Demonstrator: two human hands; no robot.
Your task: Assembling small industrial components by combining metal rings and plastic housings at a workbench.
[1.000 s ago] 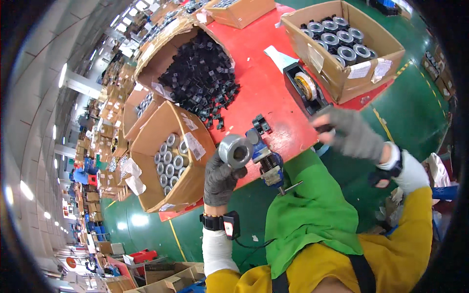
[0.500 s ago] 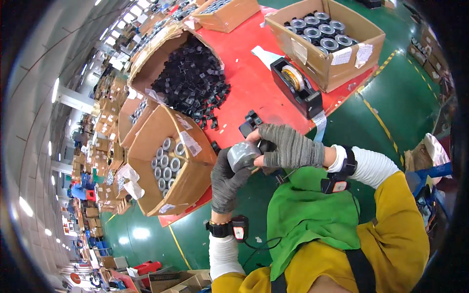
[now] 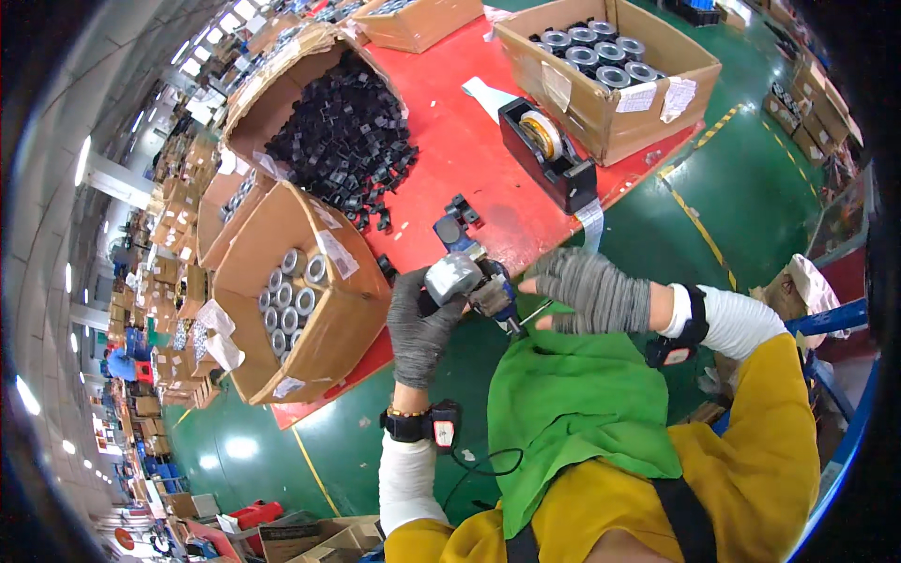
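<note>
My left hand point(image 3: 420, 328), in a grey knit glove, is closed around a short silver-grey metal cylinder point(image 3: 452, 278). The cylinder is beside a blue and grey bench vise point(image 3: 490, 289) at the near edge of the red table, and I cannot tell whether they touch. My right hand point(image 3: 601, 293), also gloved, is just right of the vise with fingers stretched out and thumb apart. Close to its fingertips a thin metal handle rod point(image 3: 537, 312) sticks out from the vise. Small black clips point(image 3: 460, 210) lie behind the vise.
A carton of silver rings point(image 3: 338, 310) stands at the left, below a tipped carton spilling black plastic clips point(image 3: 347, 141). On the red table point(image 3: 450, 122), a black tape dispenser point(image 3: 549, 155) stands before a carton of ring-topped parts point(image 3: 657, 117). A green apron point(image 3: 572, 394) covers my front.
My right hand has come off the metal cylinder and moved right, its fingers now stretched out near the vise's handle rod. The left hand still holds the cylinder. More of the vise shows.
</note>
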